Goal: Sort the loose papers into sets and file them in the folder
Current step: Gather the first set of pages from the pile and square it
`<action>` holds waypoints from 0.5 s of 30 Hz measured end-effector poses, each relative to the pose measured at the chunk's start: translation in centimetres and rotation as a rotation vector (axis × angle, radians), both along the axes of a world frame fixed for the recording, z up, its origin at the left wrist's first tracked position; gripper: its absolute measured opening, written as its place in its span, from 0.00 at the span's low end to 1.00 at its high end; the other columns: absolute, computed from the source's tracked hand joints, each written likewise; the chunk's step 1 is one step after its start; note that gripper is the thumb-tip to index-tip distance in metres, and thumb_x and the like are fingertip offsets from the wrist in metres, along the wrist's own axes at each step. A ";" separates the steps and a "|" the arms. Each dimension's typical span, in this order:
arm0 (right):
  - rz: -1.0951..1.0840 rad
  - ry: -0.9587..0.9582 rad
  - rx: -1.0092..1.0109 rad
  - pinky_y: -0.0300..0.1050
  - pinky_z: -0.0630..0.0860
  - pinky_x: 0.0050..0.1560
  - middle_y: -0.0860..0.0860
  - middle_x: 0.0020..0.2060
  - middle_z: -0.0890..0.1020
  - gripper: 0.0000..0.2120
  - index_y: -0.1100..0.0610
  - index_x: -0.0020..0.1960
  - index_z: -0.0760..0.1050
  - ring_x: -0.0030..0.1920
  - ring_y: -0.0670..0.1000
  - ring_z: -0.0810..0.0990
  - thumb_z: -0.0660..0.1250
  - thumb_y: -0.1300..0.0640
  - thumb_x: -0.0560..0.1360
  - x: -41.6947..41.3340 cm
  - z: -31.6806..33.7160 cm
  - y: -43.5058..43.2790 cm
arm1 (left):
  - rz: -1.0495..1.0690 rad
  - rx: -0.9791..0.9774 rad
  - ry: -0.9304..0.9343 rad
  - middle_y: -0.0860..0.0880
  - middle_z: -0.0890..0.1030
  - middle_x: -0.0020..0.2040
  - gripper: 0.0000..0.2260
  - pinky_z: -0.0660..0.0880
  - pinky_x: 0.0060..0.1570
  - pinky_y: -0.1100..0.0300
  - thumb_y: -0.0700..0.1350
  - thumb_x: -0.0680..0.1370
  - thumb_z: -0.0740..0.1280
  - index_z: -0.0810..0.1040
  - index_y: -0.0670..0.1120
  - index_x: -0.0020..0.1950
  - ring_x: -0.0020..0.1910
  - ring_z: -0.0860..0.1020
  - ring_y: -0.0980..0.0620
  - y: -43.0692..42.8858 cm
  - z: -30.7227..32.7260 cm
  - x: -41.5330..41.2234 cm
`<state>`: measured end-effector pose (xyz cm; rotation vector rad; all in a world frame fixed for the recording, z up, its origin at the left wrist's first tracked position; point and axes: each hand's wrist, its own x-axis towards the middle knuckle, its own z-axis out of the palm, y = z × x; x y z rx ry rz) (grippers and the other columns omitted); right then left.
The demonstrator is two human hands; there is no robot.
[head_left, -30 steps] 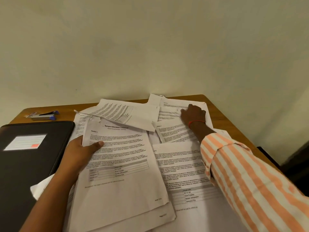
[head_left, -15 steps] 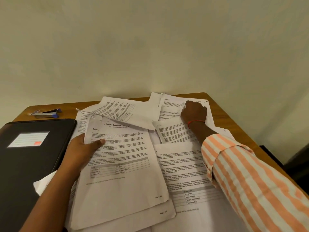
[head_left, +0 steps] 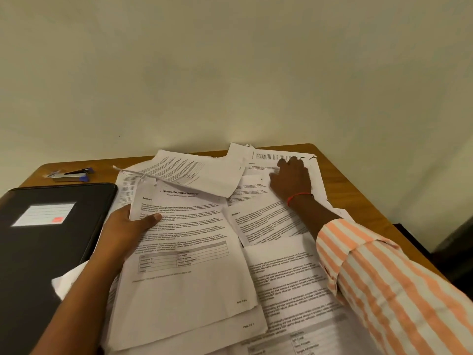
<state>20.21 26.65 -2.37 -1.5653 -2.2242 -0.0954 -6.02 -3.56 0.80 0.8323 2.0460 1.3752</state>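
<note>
White papers (head_left: 289,285): loose printed sheets overlap across most of the table (head_left: 358,185); I can make out no squared-up sets.
Top sheet (head_left: 189,252): headed "Sample Education Transcript" (the smaller print is too blurred to read), it lies on the near-left heap.
Left hand (head_left: 125,229): pinches the top sheet at its left edge, thumb on the printed face, the other fingers hidden beneath.
Right hand (head_left: 291,180): reaches to a far sheet (head_left: 256,166) near the table's back right corner. The back of the hand hides the fingertips, so I cannot tell whether it presses or pinches.
Folder (head_left: 38,265): black, closed, flat at the left, just beside the papers.
Stapler (head_left: 70,175): beyond the folder, apart from both hands.
Done: very little, by my reading. At most one set is being gathered under the left hand.
Left: matching the remaining pages, ordering and squaring each set, opening the folder, and filing. Nothing looks filed yet.
</note>
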 end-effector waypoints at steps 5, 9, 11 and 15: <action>0.013 -0.008 -0.003 0.54 0.70 0.58 0.56 0.53 0.79 0.17 0.55 0.56 0.77 0.58 0.58 0.74 0.57 0.44 0.80 -0.1 -0.8 -0.3 | -0.006 0.000 0.007 0.49 0.85 0.46 0.08 0.78 0.39 0.55 0.45 0.77 0.73 0.80 0.50 0.55 0.43 0.85 0.46 0.0 0.0 0.0; -0.003 0.058 -0.029 0.53 0.71 0.56 0.55 0.51 0.80 0.16 0.55 0.54 0.77 0.55 0.57 0.76 0.60 0.44 0.79 0.0 -0.7 -0.5 | -0.007 -0.001 0.020 0.51 0.85 0.45 0.07 0.77 0.37 0.56 0.45 0.77 0.73 0.79 0.50 0.54 0.42 0.84 0.48 0.0 0.0 0.1; 0.007 0.061 -0.034 0.53 0.71 0.55 0.55 0.50 0.80 0.15 0.54 0.54 0.76 0.53 0.57 0.76 0.61 0.44 0.79 0.0 -0.7 -0.5 | -0.010 0.010 0.017 0.50 0.85 0.45 0.07 0.76 0.36 0.57 0.45 0.77 0.73 0.79 0.50 0.54 0.41 0.84 0.48 0.0 0.1 0.2; 0.003 0.032 -0.019 0.53 0.71 0.56 0.55 0.52 0.80 0.15 0.55 0.56 0.75 0.54 0.57 0.76 0.60 0.45 0.79 0.1 -0.6 -0.4 | 0.001 0.008 0.010 0.49 0.85 0.46 0.08 0.76 0.36 0.57 0.45 0.77 0.73 0.79 0.49 0.55 0.42 0.84 0.47 0.0 0.1 0.1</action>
